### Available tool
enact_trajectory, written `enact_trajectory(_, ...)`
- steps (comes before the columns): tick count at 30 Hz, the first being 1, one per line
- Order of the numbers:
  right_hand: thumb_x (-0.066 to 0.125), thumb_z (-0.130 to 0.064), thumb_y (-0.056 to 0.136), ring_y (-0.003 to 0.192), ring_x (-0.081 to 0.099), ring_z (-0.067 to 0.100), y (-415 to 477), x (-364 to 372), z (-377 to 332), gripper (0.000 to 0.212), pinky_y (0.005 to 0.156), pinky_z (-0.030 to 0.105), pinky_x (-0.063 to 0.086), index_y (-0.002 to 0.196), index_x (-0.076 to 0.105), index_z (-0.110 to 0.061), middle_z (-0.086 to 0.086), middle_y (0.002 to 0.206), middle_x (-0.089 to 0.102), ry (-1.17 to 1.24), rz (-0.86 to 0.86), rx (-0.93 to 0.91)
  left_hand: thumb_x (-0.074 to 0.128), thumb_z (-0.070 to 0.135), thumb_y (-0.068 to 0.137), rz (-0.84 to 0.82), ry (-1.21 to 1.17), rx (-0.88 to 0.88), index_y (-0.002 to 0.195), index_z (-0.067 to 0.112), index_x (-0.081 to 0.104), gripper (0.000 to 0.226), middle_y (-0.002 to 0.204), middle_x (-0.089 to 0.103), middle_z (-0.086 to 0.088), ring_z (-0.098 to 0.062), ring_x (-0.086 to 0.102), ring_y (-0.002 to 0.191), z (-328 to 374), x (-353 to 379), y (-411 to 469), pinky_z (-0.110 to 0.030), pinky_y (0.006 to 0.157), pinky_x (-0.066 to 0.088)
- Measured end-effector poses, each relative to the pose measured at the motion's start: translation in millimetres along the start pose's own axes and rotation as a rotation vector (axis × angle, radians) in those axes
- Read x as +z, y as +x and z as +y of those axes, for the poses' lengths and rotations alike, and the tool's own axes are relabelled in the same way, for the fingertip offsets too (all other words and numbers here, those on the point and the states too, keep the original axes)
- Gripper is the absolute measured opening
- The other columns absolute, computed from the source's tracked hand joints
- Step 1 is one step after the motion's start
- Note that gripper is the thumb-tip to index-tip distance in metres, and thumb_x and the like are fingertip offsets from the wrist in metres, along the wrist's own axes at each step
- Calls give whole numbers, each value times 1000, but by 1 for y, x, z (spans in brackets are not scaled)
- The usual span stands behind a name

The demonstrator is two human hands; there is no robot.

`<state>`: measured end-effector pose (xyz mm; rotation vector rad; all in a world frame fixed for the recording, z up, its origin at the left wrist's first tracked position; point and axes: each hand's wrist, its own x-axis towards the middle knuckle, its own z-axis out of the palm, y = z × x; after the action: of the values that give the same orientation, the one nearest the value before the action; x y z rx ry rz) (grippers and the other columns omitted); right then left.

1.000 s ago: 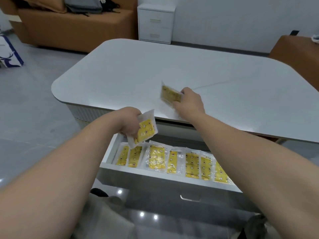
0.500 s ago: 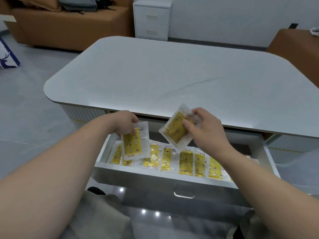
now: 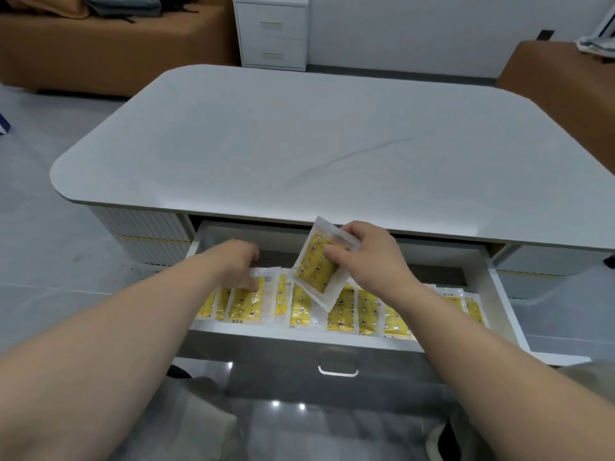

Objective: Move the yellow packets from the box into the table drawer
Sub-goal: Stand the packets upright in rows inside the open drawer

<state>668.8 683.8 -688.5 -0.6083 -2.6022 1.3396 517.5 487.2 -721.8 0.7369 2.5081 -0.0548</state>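
The white table drawer [image 3: 499, 294] is pulled open below the grey tabletop [image 3: 332, 144]. A row of several yellow packets [image 3: 342, 309] lies along its front. My left hand [image 3: 234, 264] reaches into the drawer's left end, fingers curled down onto the top edge of a yellow packet [image 3: 246, 302] that lies flat on the row. My right hand [image 3: 369, 261] pinches another yellow packet [image 3: 314, 266] between thumb and fingers, tilted, just above the middle of the row. The box is out of view.
The drawer's grey front panel with a metal handle [image 3: 337, 369] faces me. An orange sofa [image 3: 100, 44] and a white bedside cabinet [image 3: 273, 31] stand behind the table, and a brown seat [image 3: 565, 81] is at the right.
My left hand has gone down into the drawer and laid its packet onto the row's left end. My right hand has lowered its packet from above the tabletop to just over the drawer.
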Motion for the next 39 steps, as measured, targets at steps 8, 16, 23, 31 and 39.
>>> enact_trajectory(8,81,-36,84,75,69,15,9,24,-10,17,68,34,58,90,73,-22,-2,83,74,122,-140,92,80,-4,76,-103,-706,183,132,19,56,65,125,66,1,-17,64,115,24,-44,-24,-28,85,55)
enact_trajectory(16,69,-23,96,71,73,19,7,43,-20,12,68,32,61,100,74,-12,5,86,77,264,-300,116,71,2,89,-18,-720,115,105,17,68,22,92,74,-7,-18,72,75,-5,-40,-31,-32,69,60)
enact_trajectory(23,66,-24,97,72,72,6,5,35,-18,3,62,22,53,99,69,-25,-8,92,75,87,-291,85,53,-1,94,-13,-358,-180,124,16,62,35,92,63,-7,-21,62,71,-54,-21,-12,-27,52,49)
enact_trajectory(31,65,-23,97,75,73,8,3,22,-12,5,62,22,51,101,69,-23,-6,95,75,73,-253,125,53,7,93,-30,93,-157,129,13,63,38,121,63,-6,-25,58,110,-43,-3,-1,-28,83,49)
enact_trajectory(39,65,-23,97,74,72,7,-6,10,-12,6,64,22,51,102,69,-23,-8,93,71,21,-235,118,52,18,94,18,315,-92,119,21,62,27,112,62,-3,-21,54,92,-33,5,-1,-32,78,49)
